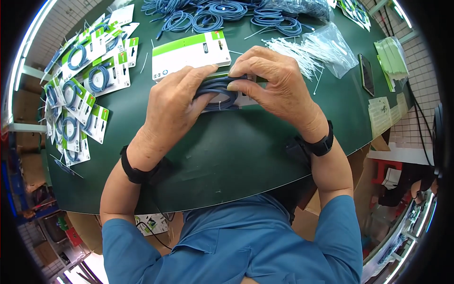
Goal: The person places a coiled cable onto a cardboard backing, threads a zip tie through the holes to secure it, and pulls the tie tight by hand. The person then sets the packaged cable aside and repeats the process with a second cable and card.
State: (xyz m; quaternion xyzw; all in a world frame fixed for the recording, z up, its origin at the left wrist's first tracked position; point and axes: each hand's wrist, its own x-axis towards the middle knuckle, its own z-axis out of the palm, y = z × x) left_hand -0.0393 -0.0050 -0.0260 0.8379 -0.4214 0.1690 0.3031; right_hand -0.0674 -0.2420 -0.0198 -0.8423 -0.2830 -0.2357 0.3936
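Between my two hands a coiled blue cable rests against a card that shows only at its edges. My left hand is closed on the coil's left side, thumb at the inside of the loop. With thumb and forefinger, my right hand pinches the coil's upper right part. What lies right between those fingertips is mostly hidden. Just beyond my hands lies a stack of white and green packaging cards.
Carded cables pile up at the left. Loose coiled blue cables lie at the far side. White cable ties, a clear plastic bag, a phone and bagged green cards are on the right of the green table.
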